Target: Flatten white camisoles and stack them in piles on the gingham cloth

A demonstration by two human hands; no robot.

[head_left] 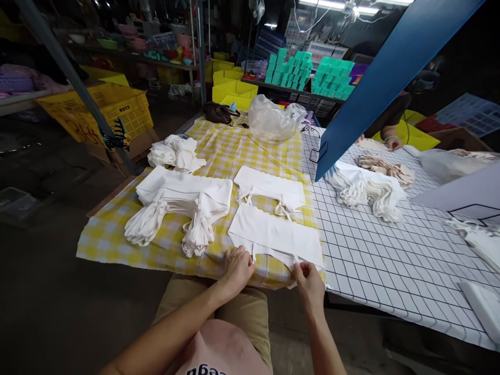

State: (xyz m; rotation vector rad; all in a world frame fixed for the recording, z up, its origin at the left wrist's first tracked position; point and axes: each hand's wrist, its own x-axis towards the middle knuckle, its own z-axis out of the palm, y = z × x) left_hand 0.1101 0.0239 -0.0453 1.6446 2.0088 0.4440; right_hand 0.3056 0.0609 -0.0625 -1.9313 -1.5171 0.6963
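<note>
Both hands work the near edge of a flat white cloth piece lying on the yellow checked cloth at the front of the worktop. The left hand rests its fingers on that edge without closing around it; the right hand pinches a thin strap at the lower right corner. This looks like straightening or folding, and it calls for keeping the fabric flat. A second white piece lies just beyond, with a stack of folded pieces to the left. The worktop's right part carries a grid-patterned sheet. Behind stand a clear plastic bag, yellow crates and green boxes; another person's hand works further along.
</note>
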